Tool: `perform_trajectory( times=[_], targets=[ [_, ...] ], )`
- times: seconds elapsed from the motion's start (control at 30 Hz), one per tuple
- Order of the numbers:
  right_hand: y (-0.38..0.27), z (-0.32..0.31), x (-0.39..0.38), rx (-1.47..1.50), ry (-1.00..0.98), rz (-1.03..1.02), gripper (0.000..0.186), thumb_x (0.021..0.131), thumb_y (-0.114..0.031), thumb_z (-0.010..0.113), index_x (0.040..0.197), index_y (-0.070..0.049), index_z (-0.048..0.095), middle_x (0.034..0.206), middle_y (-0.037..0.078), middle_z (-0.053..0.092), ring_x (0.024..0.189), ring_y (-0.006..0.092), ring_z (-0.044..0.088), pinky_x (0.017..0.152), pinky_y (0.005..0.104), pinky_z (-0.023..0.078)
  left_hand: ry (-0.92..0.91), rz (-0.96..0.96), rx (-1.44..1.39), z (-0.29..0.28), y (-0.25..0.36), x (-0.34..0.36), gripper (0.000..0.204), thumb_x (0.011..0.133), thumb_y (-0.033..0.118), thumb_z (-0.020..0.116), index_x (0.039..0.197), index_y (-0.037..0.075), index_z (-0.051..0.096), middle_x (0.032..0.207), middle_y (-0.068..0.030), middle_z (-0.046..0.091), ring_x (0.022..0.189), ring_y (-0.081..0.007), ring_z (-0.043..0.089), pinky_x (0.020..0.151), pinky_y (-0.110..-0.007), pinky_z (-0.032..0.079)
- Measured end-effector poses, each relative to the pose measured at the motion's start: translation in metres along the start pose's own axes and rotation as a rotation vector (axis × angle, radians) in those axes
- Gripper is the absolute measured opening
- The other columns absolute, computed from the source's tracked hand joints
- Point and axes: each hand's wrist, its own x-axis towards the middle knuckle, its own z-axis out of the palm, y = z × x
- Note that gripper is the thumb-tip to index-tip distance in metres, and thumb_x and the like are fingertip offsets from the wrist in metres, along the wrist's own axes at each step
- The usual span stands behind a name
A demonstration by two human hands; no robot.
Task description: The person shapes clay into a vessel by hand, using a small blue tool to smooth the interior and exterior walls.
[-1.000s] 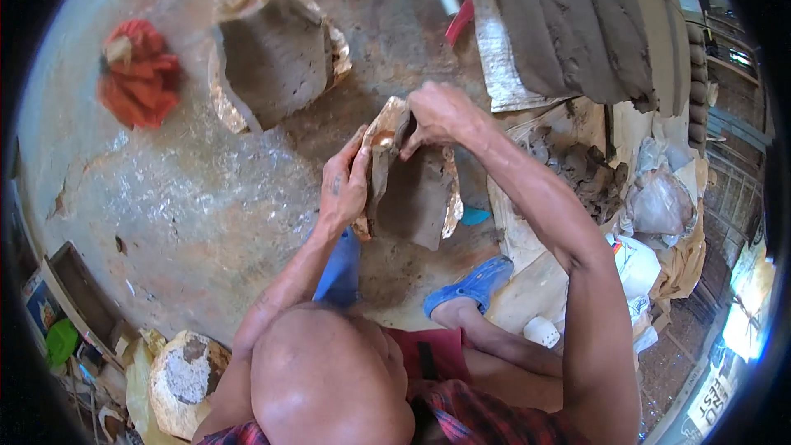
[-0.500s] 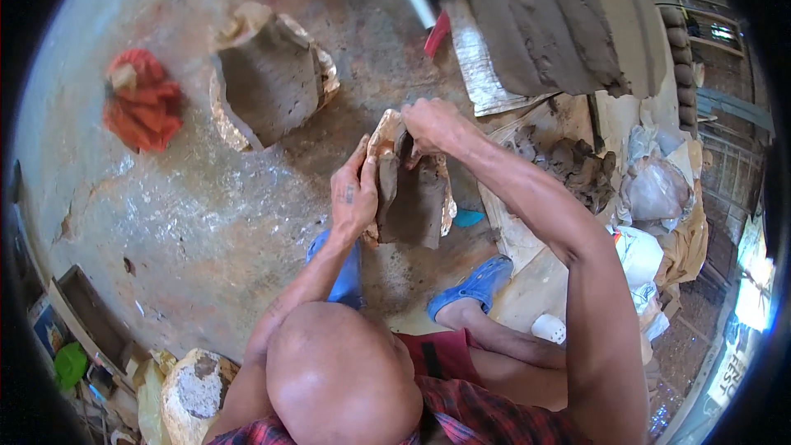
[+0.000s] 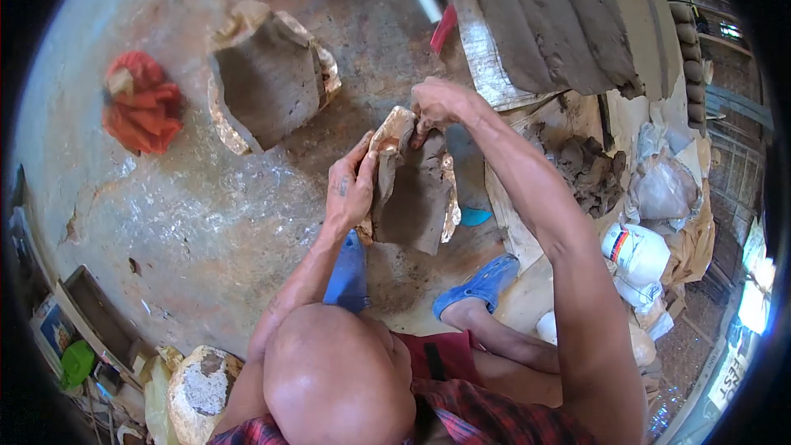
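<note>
A pale, chipped mould (image 3: 451, 202) lined with dark grey wet clay (image 3: 412, 210) stands on the floor in front of me, between my feet. Along its left wall, my left hand (image 3: 351, 188) grips the rim, fingers on the outside and near the far corner. My right hand (image 3: 442, 105) is at the far end with its fingers bent down, pressing against the clay lining at the inner edge. Its fingertips are partly hidden by the clay wall. A second clay-lined mould (image 3: 272, 86) lies farther off to the left.
An orange-red cloth (image 3: 142, 103) lies at the far left. Long grey clay slabs (image 3: 552, 21) rest at the far right, with clay lumps (image 3: 589, 173) nearer. A turquoise scraper-like piece (image 3: 475, 217) is right of the mould. Plastic bags (image 3: 659, 185) line the right side.
My right hand has shifted slightly farther away and to the right along the clay's far end. My left hand keeps its hold on the mould, which is slightly turned.
</note>
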Motion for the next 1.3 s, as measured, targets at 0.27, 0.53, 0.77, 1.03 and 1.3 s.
perform_trajectory(
  times=[0.27, 0.53, 0.77, 1.03, 1.3],
  targets=[
    [0.002, -0.008, 0.006, -0.087, -0.136, -0.048, 0.02, 0.086, -0.008, 0.07, 0.102, -0.004, 0.08, 0.096, 0.017, 0.079, 0.082, 0.0315, 0.075, 0.069, 0.0454, 0.06, -0.042, -0.034, -0.065, -0.005, -0.003, 0.005, 0.045, 0.106, 0.019, 0.053, 0.143, -0.006, 0.058, 0.14, -0.0219, 0.067, 0.131, -0.0256, 0.063, 0.113, -0.034, 0.044],
    [0.024, 0.001, 0.004, -0.173, 0.003, -0.063, 0.025, 0.082, -0.023, 0.078, 0.098, -0.004, 0.081, 0.083, 0.018, 0.076, 0.077, 0.029, 0.074, 0.067, 0.0452, 0.058, -0.075, 0.031, -0.109, 0.002, -0.013, 0.013, 0.045, 0.107, 0.019, 0.053, 0.144, -0.006, 0.057, 0.143, -0.0194, 0.065, 0.134, -0.0242, 0.06, 0.114, -0.035, 0.043],
    [0.034, 0.025, -0.003, 0.026, 0.147, -0.091, 0.049, 0.078, -0.046, 0.086, 0.1, -0.003, 0.081, 0.076, 0.017, 0.075, 0.07, 0.0286, 0.074, 0.062, 0.0434, 0.056, -0.061, -0.005, -0.111, 0.006, 0.0, 0.006, 0.045, 0.108, 0.017, 0.052, 0.145, -0.008, 0.056, 0.143, -0.0158, 0.065, 0.13, -0.0173, 0.059, 0.112, -0.031, 0.043],
    [0.014, 0.021, -0.027, 0.507, -0.012, 0.185, 0.04, 0.088, -0.035, 0.081, 0.117, -0.007, 0.078, 0.083, 0.013, 0.076, 0.064, 0.0197, 0.069, 0.06, 0.0343, 0.06, -0.023, -0.042, -0.184, 0.0, -0.009, 0.003, 0.046, 0.108, 0.017, 0.052, 0.146, -0.008, 0.055, 0.146, -0.0188, 0.063, 0.134, -0.0221, 0.058, 0.114, -0.033, 0.042],
    [-0.003, 0.069, -0.04, 0.51, 0.435, 0.337, 0.035, 0.089, -0.031, 0.08, 0.122, -0.018, 0.078, 0.103, 0.016, 0.079, 0.086, 0.0252, 0.076, 0.081, 0.0395, 0.059, 0.085, 0.04, -0.015, 0.024, 0.008, -0.009, 0.045, 0.106, 0.017, 0.053, 0.144, -0.007, 0.058, 0.141, -0.0247, 0.064, 0.132, -0.0297, 0.063, 0.111, -0.036, 0.046]
  ],
)
